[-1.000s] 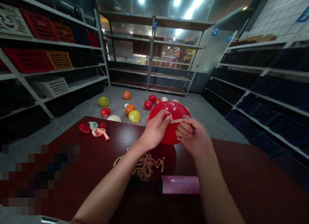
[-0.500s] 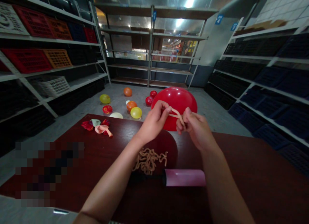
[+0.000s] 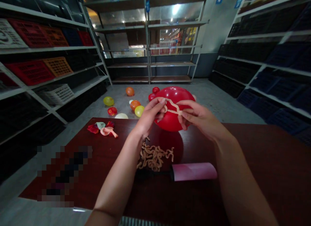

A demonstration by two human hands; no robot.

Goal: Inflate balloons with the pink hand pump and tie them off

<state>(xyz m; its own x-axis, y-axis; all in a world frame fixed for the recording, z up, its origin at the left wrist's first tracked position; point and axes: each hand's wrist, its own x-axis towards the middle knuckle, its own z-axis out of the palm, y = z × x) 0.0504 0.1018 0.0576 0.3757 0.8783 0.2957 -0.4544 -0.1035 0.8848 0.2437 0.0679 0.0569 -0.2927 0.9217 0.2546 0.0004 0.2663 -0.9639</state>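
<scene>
My left hand (image 3: 151, 115) is closed, its thumb and finger pinching one end of a beige rubber band (image 3: 173, 104). The other end is pinched by my right hand (image 3: 199, 113), so a slack loop spans the gap between them. Right behind my fingers is a big inflated red balloon (image 3: 170, 122); whether the band goes round its neck I cannot tell. Below my hands lies a heap of curly tan bands (image 3: 154, 156). A pink balloon pump (image 3: 194, 172) with a black end rests on the table (image 3: 247, 161), nearer to me.
Uninflated balloons (image 3: 107, 131) lie at the table's back left. Several inflated ones, such as a yellow balloon (image 3: 139, 111), are on the floor beyond. Shelves with crates (image 3: 31, 72) line the left. Dark crates (image 3: 255, 75) fill the right side. A pixelated patch covers the table's left part.
My hands have spread slightly, opening the band into a wider loop. The right hand has turned, its fingers now reaching leftward. The camera view has shifted a little.
</scene>
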